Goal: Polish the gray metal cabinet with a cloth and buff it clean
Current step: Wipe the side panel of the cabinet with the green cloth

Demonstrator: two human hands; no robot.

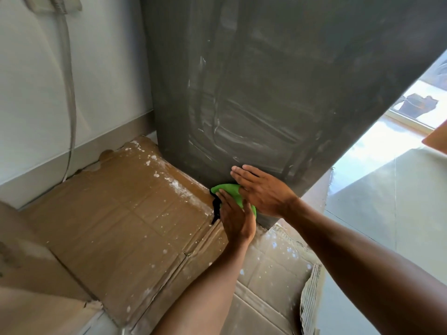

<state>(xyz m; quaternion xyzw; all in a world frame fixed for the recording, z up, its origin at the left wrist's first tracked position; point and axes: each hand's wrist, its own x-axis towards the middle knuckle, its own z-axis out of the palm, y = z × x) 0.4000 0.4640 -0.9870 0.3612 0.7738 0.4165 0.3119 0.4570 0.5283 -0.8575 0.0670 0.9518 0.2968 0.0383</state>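
The gray metal cabinet (266, 88) stands upright in front of me, its side panel smeared with whitish streaks of polish. A green cloth (229, 191) is pressed against the panel's bottom corner. My left hand (235, 218) lies flat on the cloth with straight fingers, pushing it against the metal. My right hand (261, 187) rests open just above and to the right, fingers straight, overlapping the cloth's upper edge and touching the cabinet. A dark strip hangs from the cloth's left edge.
Flattened brown cardboard (135, 213), speckled with white drops, covers the floor under the cabinet. A white wall (36, 93) with a hanging cable (70, 93) is at the left. Pale floor tiles (387, 201) and a bright window lie to the right.
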